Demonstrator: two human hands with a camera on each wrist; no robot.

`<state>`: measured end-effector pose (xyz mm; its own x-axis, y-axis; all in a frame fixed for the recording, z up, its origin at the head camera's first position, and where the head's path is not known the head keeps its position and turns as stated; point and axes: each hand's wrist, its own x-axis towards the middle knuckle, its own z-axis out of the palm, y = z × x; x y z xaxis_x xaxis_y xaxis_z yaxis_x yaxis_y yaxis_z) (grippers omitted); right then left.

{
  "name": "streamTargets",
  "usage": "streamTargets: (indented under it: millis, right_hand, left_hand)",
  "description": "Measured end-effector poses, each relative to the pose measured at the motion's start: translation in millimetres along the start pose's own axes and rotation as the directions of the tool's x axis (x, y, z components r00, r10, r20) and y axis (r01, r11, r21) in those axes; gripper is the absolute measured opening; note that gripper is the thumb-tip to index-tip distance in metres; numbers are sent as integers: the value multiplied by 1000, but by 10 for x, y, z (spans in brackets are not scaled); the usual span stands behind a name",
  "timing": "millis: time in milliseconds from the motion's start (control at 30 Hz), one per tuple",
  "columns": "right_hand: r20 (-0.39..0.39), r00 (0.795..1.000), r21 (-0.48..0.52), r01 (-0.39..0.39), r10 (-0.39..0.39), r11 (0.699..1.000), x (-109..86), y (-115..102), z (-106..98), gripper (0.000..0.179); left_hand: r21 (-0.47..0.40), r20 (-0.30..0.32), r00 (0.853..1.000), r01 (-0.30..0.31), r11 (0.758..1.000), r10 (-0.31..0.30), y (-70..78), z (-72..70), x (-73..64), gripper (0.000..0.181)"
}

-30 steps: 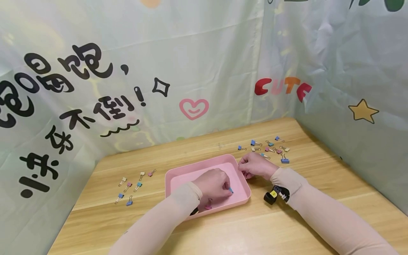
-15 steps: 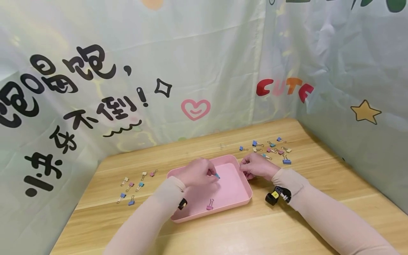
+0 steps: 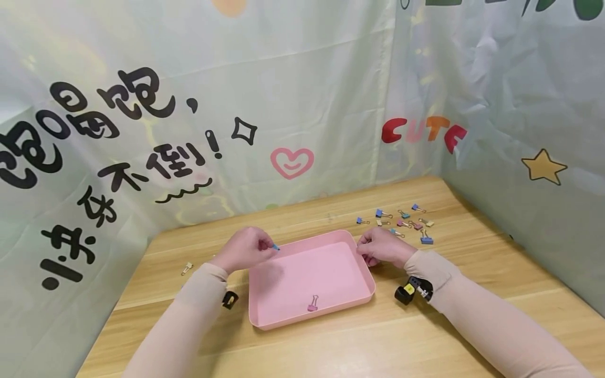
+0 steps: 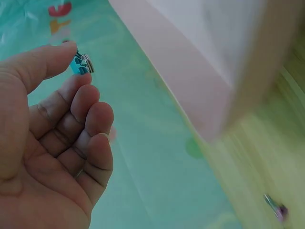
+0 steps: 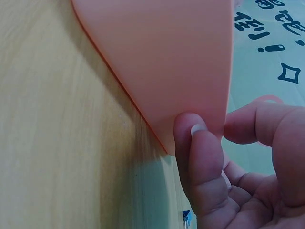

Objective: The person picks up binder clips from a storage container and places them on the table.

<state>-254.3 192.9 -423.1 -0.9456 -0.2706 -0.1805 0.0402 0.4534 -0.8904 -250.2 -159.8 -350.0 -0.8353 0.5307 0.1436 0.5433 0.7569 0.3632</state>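
My left hand [image 3: 244, 248] is over the far left corner of the pink tray [image 3: 350, 303]. Between thumb and forefinger it pinches a light blue binder clip [image 4: 81, 65], whose metal handles show in the left wrist view. Gripping the tray's right wall is my right hand [image 3: 384, 245]; in the right wrist view its fingertips [image 5: 205, 148] press the outer face while the thumb is at the rim. One pink binder clip [image 3: 313, 304] lies inside the tray by the near wall.
Several blue, pink and cream binder clips [image 3: 427, 239] lie on the wooden table [image 3: 302, 352] beyond the right hand. A cream clip [image 3: 187, 268] shows at left; my left arm hides other clips there. Printed cloth [image 3: 321, 121] walls the table's back and right.
My left hand has moved left and away from me, carrying the light blue binder clip from above the tray's middle to its far left corner. The right hand has stayed at the tray wall.
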Motion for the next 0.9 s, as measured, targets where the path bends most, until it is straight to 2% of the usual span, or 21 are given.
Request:
streamTargets:
  millis: [200,333,533,700,900]
  right_hand:
    - [0,1000,3,-2,2,1000,-3,0,6,13]
    - [-2,1000,3,2,-2,1000,-7,2,8,12]
    - [-6,1000,4,-4,4,1000,-15,-15,1,13]
    - [-2,1000,11,-3,3,1000,-15,-12,2,14]
    - [-2,1000,13,0,0,1000,-4,6,2,13]
  left_hand:
    - [-10,-36,994,104,994,-105,-331,-73,-228,11]
    - [-29,-46,987,153,988,-154,-507,-118,-368,11]
    - [-45,-26,975,220,975,-221,-760,-112,-550,12]
    - [-24,-18,966,258,966,-258,-911,-37,-698,14]
    - [-30,17,953,302,953,-302,-1014,42,-834,14]
